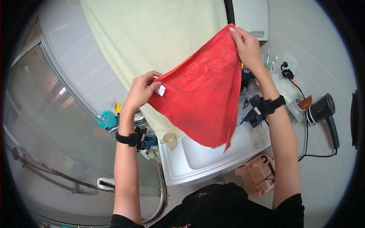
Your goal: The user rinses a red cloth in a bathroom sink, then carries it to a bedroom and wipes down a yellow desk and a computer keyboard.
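A red towel (201, 91) hangs stretched between my two hands, above a white sink (175, 167). My left hand (142, 91) pinches one corner, beside a small white label (161, 90) on the cloth. Higher and to the right, my right hand (248, 47) grips another corner between thumb and fingers. The towel's lower part droops to a point over the basin and hides part of it. A dark band with a small device sits on each of my wrists.
A beige cup (170, 141) stands at the sink's left rim. To the right, a dark hair dryer (322, 110) hangs on the wall with its cord. Below the sink is a pink plastic item (256, 173). A pale cloth (152, 34) hangs behind; a glass shower door (49, 102) is left.
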